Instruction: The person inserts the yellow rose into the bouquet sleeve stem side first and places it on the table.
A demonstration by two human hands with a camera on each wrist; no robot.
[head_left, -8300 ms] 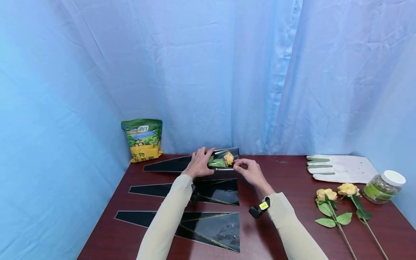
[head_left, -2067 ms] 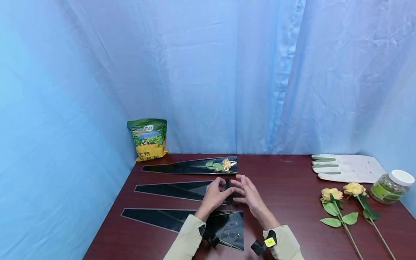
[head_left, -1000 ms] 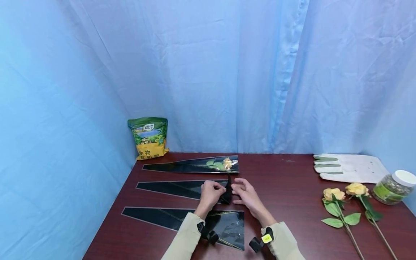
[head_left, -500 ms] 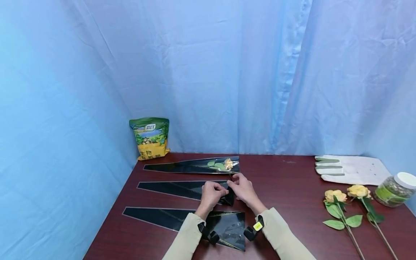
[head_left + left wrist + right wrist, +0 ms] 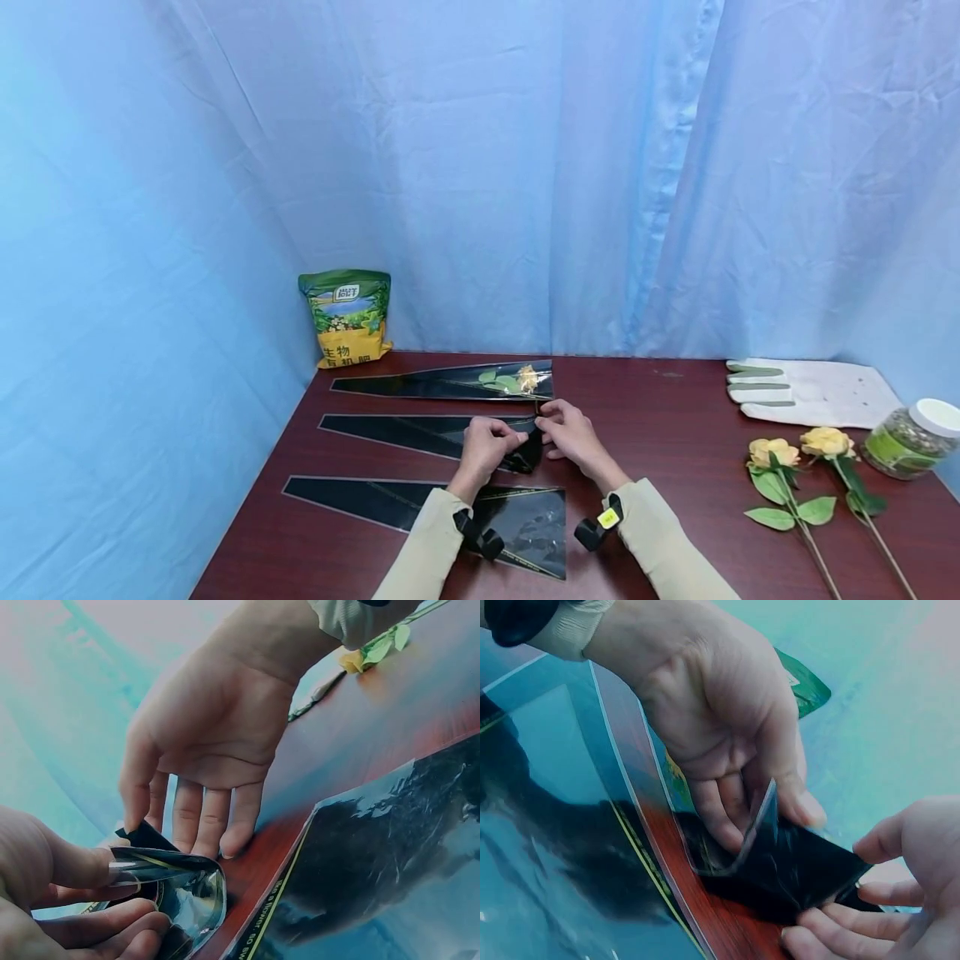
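Three black-and-clear tapered flower sleeves lie on the table. At the wide end of the middle flower sleeve [image 5: 405, 431], my left hand [image 5: 483, 454] pinches the film between thumb and fingers. My right hand [image 5: 573, 437] pinches the upper corner of that same end; its thumb and index finger meet at the black corner in the right wrist view. Between the hands the film bends upward, and its mouth gapes in the left wrist view. Farther back, a flat sleeve [image 5: 405, 386] holds a yellow rose [image 5: 528, 379] with green leaves. The nearest sleeve [image 5: 525, 525] is flat, partly under my left forearm.
On the right of the dark red table [image 5: 660, 500] are two yellow roses [image 5: 774, 454], a white-and-green glove [image 5: 817, 393] and a white-lidded jar [image 5: 909, 437]. A green-and-yellow bag [image 5: 347, 318] stands back left, before a blue curtain [image 5: 450, 183].
Both hands have left the rose's sleeve at the back and come to the middle one. Its wide end now stands bent up. My right hand has closed from spread fingers to a pinch on it.
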